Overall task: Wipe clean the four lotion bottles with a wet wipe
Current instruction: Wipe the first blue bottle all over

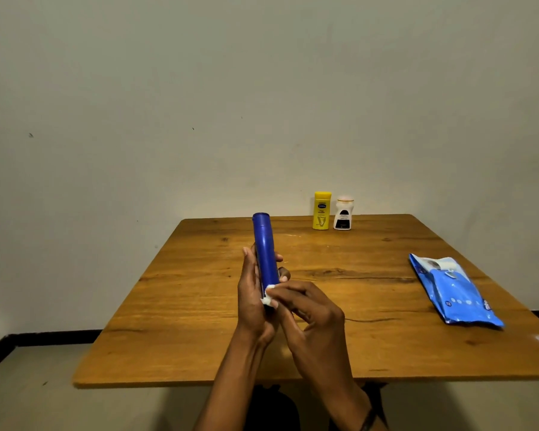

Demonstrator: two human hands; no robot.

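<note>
Item 1: tall, slim, dark blue plastic lotion bottle [265, 253], flat cap uppermost, held nearly upright above the wooden table [199, 306], tilted slightly left. No label faces this way.

Item 2: small wad of white wet wipe [268, 295], pressed against the lower part of the blue bottle.

Item 3: yellow plastic lotion bottle [321, 210], upright at the table's far edge. It has a dark blue oval badge near the top, with lettering too small to read.

Item 4: squat white bottle with a pale peach cap [343, 213], just beside the yellow one on its right. It has a dark label panel, with text illegible.

Item 5: flat blue wet-wipe pack [455, 290], lying at the right side of the table. It has white print near its front corner, which is not legible.

Hands: the left hand [252, 303] grips the blue bottle, thumb up one side, fingertips showing round the other. The right hand [311, 312] pinches the wipe against the bottle, fingers curled, a dark band at the wrist.
</note>
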